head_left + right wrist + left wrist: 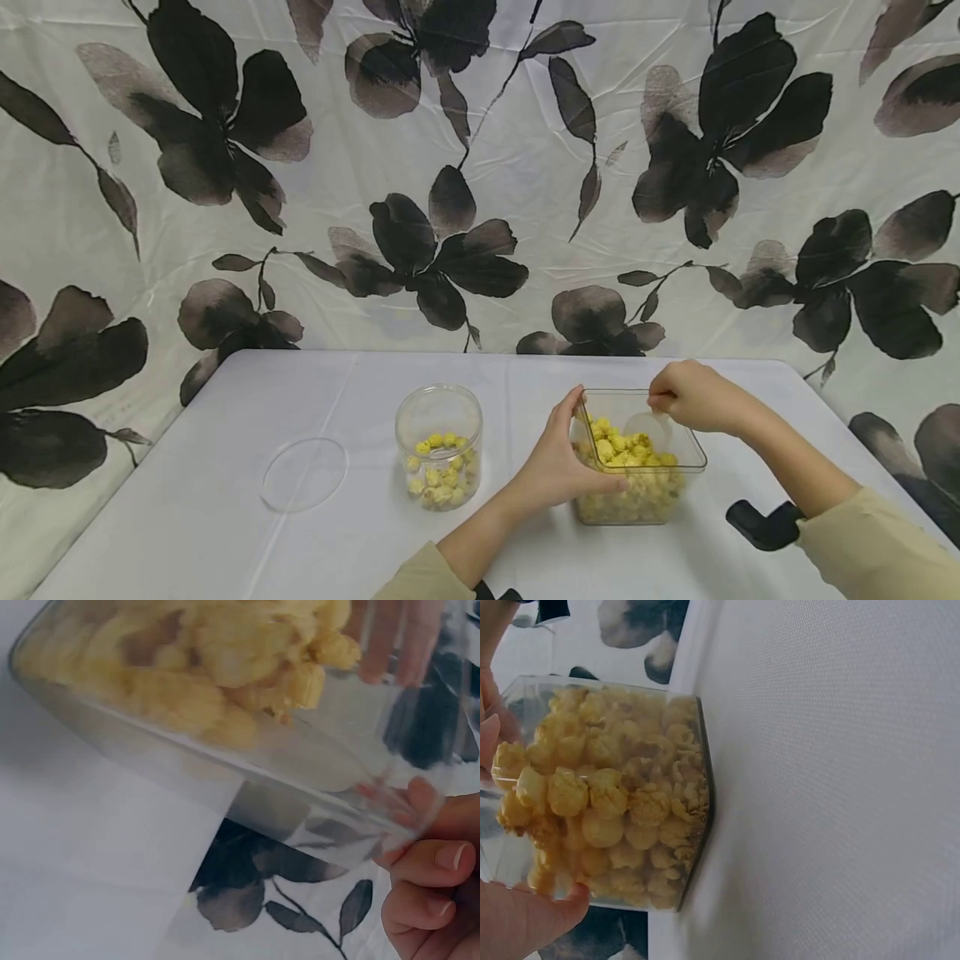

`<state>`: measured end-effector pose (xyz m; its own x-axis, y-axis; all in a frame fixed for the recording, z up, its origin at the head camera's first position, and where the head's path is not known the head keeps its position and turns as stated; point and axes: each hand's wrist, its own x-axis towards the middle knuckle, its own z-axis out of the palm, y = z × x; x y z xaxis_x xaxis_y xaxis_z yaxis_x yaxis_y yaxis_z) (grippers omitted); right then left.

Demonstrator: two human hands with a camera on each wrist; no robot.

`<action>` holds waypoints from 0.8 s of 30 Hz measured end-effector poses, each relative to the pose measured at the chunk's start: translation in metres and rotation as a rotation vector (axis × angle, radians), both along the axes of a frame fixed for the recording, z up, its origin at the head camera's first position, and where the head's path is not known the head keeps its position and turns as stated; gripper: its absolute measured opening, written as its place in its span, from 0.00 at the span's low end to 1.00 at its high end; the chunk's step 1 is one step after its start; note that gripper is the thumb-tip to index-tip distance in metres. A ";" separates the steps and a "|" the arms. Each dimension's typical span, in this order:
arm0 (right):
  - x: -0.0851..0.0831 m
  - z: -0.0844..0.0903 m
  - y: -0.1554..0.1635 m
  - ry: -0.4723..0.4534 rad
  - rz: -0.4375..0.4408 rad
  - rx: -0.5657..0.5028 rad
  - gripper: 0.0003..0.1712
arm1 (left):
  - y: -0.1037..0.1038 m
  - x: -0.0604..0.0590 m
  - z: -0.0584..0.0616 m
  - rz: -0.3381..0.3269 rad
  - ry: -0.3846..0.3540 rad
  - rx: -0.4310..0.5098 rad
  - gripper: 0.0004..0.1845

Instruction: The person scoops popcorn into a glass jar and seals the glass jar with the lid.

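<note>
White table (pixel 225 500), floral backdrop. Left hand (pixel 558 467) grips square popcorn tub (pixel 641 500) near side; right hand (pixel 693 396) pinches clear scoop (pixel 648 427) inside. Round jar (pixel 440 446) left.

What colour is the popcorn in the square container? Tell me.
Yellow. The popcorn in the square container shows best in the left wrist view.

Two clear containers, one loose lid, two hands

One round jar (pixel 438 446) and one square tub (pixel 639 467) hold popcorn; one clear lid (pixel 304 473) lies apart; left hand (pixel 558 462), right hand (pixel 693 396).
</note>
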<state>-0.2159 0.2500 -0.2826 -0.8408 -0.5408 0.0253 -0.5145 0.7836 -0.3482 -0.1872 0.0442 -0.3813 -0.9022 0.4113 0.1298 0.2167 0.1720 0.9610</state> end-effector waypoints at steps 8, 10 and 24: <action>0.002 0.001 0.007 -0.097 -0.042 -0.080 0.12 | 0.000 0.000 0.000 0.022 0.025 -0.042 0.61; 0.003 0.000 0.010 -0.098 -0.057 -0.088 0.12 | 0.000 0.000 -0.001 0.019 0.021 -0.044 0.61; 0.006 0.003 0.020 -0.184 -0.164 -0.195 0.10 | 0.000 -0.001 -0.001 0.013 0.002 -0.036 0.62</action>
